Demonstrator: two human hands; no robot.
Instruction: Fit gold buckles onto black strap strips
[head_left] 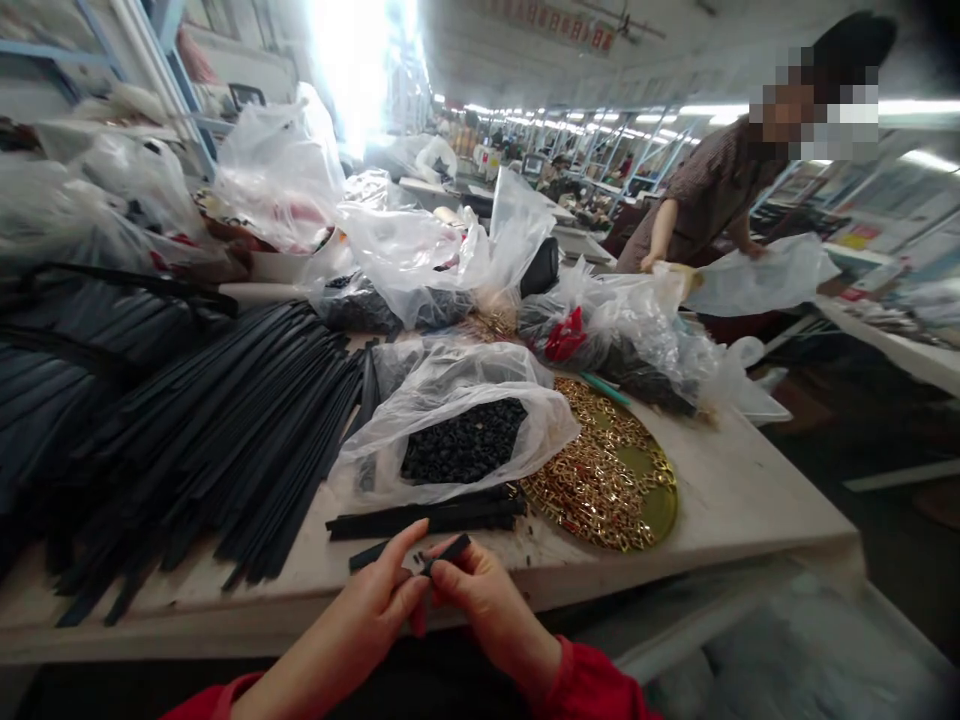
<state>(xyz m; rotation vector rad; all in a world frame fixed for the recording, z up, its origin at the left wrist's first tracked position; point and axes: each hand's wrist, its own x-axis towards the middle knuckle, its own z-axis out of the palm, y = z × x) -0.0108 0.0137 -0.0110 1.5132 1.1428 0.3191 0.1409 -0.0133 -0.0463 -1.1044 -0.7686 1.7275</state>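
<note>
At the table's front edge my two hands meet around a short black strap (pixel 454 548). My right hand (pixel 487 600) pinches it between thumb and fingers, its end sticking up past them. My left hand (pixel 379 595) also has its thumb closed at the strap, with the index finger raised; a dark length shows behind this hand. Small pieces between the fingertips are too small to name. Just beyond lie several flat black straps (pixel 427 518). Farther back, an open plastic bag (pixel 551 410) holds small black loops (pixel 465 440). Right of it, a round yellowish tray (pixel 664 500) carries many gold metal clasps (pixel 592 470).
Long black strips (pixel 247 420) fan across the left side of the table (pixel 750 510). Clear plastic bags (pixel 420 250) line the back. A teal stick (pixel 606 388) touches the tray's far rim. Across the table, a person (pixel 697 190) handles a plastic sheet (pixel 765 278).
</note>
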